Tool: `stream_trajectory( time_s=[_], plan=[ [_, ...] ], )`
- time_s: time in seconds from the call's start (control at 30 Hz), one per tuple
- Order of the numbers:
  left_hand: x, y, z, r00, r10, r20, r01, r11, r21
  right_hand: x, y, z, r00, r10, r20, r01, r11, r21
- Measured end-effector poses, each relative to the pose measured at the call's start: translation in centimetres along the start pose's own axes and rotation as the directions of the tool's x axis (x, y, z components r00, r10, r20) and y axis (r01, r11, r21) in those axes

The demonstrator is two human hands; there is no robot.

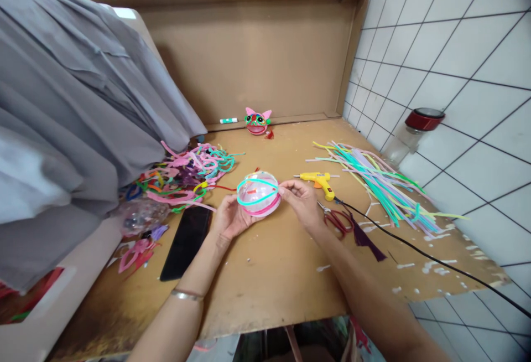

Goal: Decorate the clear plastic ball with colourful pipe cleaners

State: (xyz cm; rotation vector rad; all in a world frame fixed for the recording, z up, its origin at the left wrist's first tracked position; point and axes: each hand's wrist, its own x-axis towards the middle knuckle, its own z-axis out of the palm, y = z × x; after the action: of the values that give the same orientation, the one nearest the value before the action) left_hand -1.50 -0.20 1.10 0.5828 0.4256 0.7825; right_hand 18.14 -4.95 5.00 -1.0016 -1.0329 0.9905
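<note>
A clear plastic ball (254,187) with turquoise and pink pipe cleaners around it is held above the table. My left hand (232,219) cradles it from below and the left, fingers closed around its underside. At the ball's right side, my right hand (302,201) pinches the end of the turquoise pipe cleaner (271,185) between thumb and forefinger. A yellow glue gun (318,180) lies just beyond the right hand, with red-handled scissors (339,222) beside the wrist. To the left of the left hand is a black phone (186,243).
A heap of coloured pipe cleaners (194,168) lies left; straight ones (373,185) lie right. A finished animal-face ball (257,122) and a glue stick (228,120) sit at the back. The black cord (415,247) crosses the right side. A glass jar (409,135) stands by the tiles.
</note>
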Motion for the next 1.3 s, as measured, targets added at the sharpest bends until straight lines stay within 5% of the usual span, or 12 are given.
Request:
stream_trajectory(
  time_s=[0.7, 1.03, 1.3],
  plan=[
    [-0.2, -0.4, 0.9, 0.996, 0.070, -0.063, -0.071, 0.997, -0.004, 0.2, 0.4, 0.5, 0.994, 0.087, -0.063, -0.080, 0.991, 0.106],
    [-0.4, -0.2, 1.2, 0.992, 0.092, -0.091, -0.093, 0.996, -0.008, 0.2, 0.6, 0.4, 0.991, 0.134, -0.020, -0.122, 0.945, 0.305],
    [-0.5, -0.1, 1.2, 0.989, 0.114, -0.099, -0.112, 0.993, 0.025, 0.2, 0.5, 0.1, 0.987, 0.150, 0.064, -0.160, 0.964, 0.211]
  ],
)
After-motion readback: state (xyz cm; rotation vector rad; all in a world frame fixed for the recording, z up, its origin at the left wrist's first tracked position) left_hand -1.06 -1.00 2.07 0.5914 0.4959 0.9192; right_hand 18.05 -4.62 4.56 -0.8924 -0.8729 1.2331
